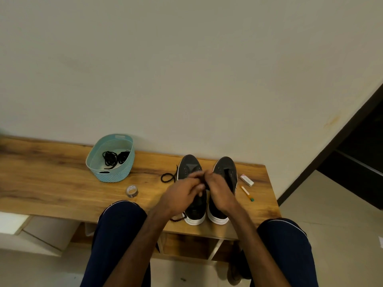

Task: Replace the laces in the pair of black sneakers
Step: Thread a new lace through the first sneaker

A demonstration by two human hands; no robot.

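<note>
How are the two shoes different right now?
The left shoe has a loose lace trailing off its side onto the table; the right shoe shows no loose lace. The left hand covers much of the left shoe, while the right hand lies over the right shoe's inner edge. Both are black with white soles, side by side, toes pointing at the wall.

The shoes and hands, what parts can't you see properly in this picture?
Head view only:
- What the left hand and right hand pinch: their fingers cover it.
- Middle of the left sneaker and right sneaker: hidden under the hands, so lacing there is unknown.
- Print on the small white box: too small to read.
- Black laces in the blue basket: tangled, uncountable.
</note>
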